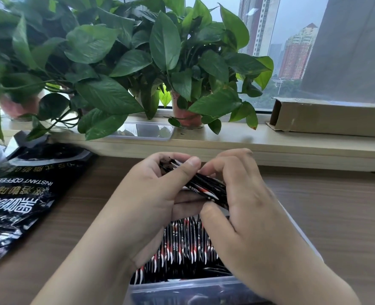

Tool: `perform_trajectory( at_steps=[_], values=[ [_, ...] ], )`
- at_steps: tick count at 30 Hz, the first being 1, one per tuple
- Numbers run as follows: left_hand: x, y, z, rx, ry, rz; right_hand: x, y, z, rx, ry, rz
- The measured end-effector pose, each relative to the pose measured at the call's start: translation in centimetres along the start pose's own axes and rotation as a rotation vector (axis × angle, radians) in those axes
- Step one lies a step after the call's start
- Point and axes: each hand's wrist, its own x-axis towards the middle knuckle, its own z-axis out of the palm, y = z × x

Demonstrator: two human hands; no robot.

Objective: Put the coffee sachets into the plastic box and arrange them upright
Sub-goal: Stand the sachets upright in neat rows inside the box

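Both hands are on one bundle of coffee sachets, held just above the plastic box.

- Left hand: fingers curled round the far-left end of the bundle, thumb pressed on top.
- Right hand: fingers curled over the right end, thumb tucked under the near edge. Neither hand is free.
- The bundle lies roughly level, tilted down to the right, edges facing up. My read is that it's being squared up between the hands so the sachets go in as one aligned stack rather than loose.
- The packed sachets sit directly under the hands: a dense row standing on edge, plus a few lying flatter near the right side and front wall. The box looks mostly full, so the remaining gap is probably tight. I can't see it, as the right hand covers that side.

Sachets are slim black sticks with red and white print. They look thin and slippery, and likely fan out if the grip loosens.

The box is translucent and sits on the desk, with its near wall at the bottom of the view.

Left of the hands, an opened black instant coffee bag lies flat on the desk. It's probably the source, kept within reach. Beyond the hands, on the windowsill, is a clear plastic lid or tray, which I can't identify further.
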Motion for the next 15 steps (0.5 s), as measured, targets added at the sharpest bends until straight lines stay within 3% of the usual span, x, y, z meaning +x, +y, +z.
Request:
perform_trajectory(
  at_steps=[5,9,15],
  values=[
    [-0.07,-0.06,0.47,0.105,0.075,0.115,-0.02,-0.24,0.38,0.049,0.064,0.033],
    [0.04,0.3,0.52,0.058,0.144,0.214,-0.16,-0.42,0.35,0.107,0.12,0.12],
    [0.1,0.07,0.49,0.03,0.124,0.138,-0.31,-1.03,0.92,0.225,0.099,0.269]
  ],
)
